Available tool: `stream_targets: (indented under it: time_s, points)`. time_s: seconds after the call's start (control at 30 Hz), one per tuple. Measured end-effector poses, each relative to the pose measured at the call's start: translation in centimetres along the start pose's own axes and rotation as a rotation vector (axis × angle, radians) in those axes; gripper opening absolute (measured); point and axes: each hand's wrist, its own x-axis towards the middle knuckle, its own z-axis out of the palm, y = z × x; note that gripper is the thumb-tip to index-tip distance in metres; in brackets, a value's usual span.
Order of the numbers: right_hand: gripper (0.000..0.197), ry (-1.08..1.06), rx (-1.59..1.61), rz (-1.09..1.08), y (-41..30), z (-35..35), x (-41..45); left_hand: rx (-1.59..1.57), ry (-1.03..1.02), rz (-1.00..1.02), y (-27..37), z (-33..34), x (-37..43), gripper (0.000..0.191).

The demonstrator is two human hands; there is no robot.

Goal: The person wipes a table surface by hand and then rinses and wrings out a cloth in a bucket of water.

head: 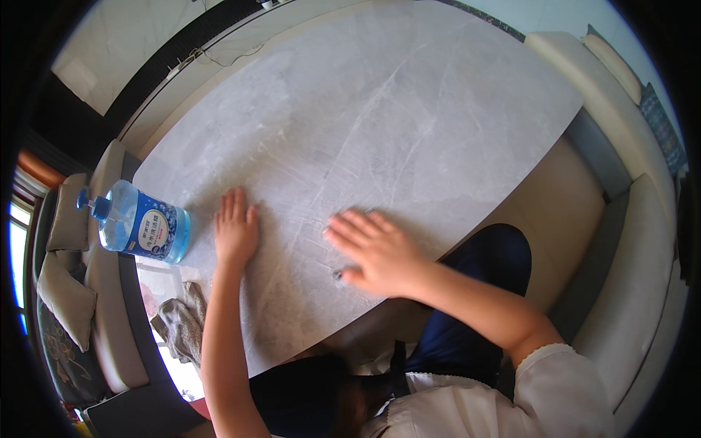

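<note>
My left hand [236, 230] lies palm down on the grey marble-patterned table top [405, 137], its fingers pointing away from me. Just left of it stands a clear pump bottle [145, 222] of blue liquid with a blue label and pump. My right hand [378, 249] is over the table near its front edge, slightly blurred, with the fingers spread. By its thumb shows a small dark spot or object [338, 274]; which it is, I cannot tell. A crumpled grey-brown cloth [183, 326] lies left of my left forearm, near the table's edge.
A cream sofa [619, 295] runs along the right side, with cushions [613, 68] farther up. Another sofa with a pale pillow [68, 293] is at the left. A cable [219, 60] lies on the low ledge beyond the table. My knee [493, 257] is beside the table's front edge.
</note>
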Motion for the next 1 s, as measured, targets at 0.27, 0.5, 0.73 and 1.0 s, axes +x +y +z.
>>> stream_targets:
  time_s: [0.27,0.5,0.73,1.0]
  points:
    - [0.06,0.067,-0.063,0.654,16.7,-1.9,-3.4,-0.124,-0.121,0.706,14.6,-2.2,-8.3,0.056]
    - [0.06,0.015,-0.092,0.652,11.4,-2.0,-0.7,-0.149,-0.124,0.648,11.8,-2.5,-7.8,0.055]
    - [0.063,0.207,0.095,0.012,-3.9,1.1,1.1,-0.048,-0.058,0.138,-0.3,-1.6,-2.1,0.051]
    - [0.062,-0.039,-0.002,0.352,1.0,-1.3,0.6,-0.004,-0.089,0.114,0.7,-1.8,-3.9,0.053]
